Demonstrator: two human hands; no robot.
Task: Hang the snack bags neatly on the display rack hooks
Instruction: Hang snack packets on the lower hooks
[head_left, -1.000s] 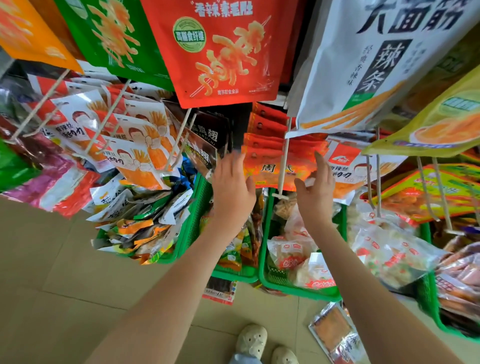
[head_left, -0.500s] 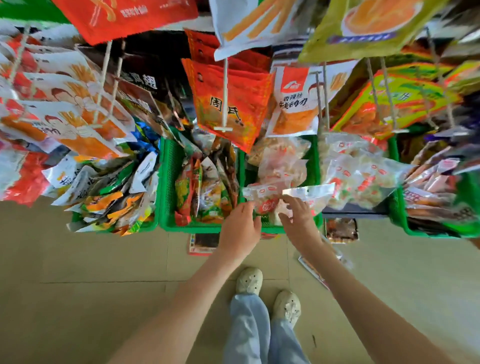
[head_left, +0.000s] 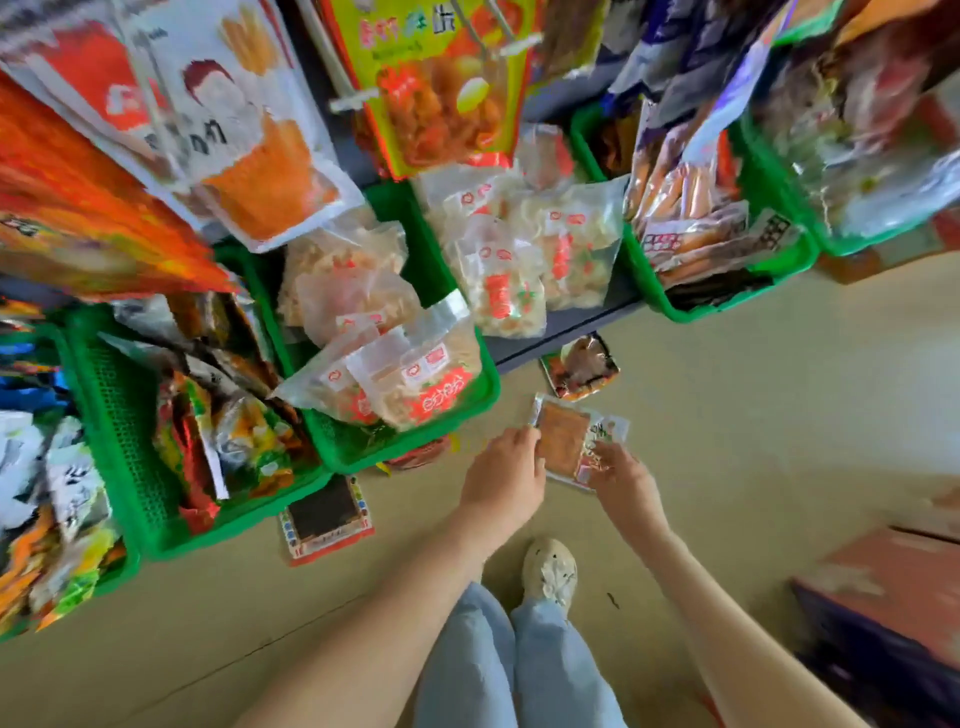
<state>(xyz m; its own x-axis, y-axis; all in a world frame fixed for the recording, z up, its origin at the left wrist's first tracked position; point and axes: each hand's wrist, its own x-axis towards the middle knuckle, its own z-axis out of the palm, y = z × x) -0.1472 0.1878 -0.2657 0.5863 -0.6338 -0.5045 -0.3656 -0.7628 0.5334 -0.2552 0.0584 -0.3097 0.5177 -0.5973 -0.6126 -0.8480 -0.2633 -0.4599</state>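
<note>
Low over the beige floor, in front of the person's pale shoe, both hands meet at one snack bag, a clear pack with an orange slab inside and a printed strip down its right side; the right hand has its fingers curled over that printed edge and pinches it; the left hand shows only its back, with the fingers bent against the bag's left edge and the thumb hidden, so whether it grips or merely touches cannot be told; nor is it plain whether the bag lies on the floor or is just lifted off it; a second loose pack lies on the floor just beyond, near the foot of the rack, and a dark pack with a red border lies to the left, partly under a green basket; another green basket, just left of the hands, holds clear bags with red print; above the baskets a yellow-green bag and a white bag hang from the rack, beside a white hook; the upper part of the view is blurred.
</note>
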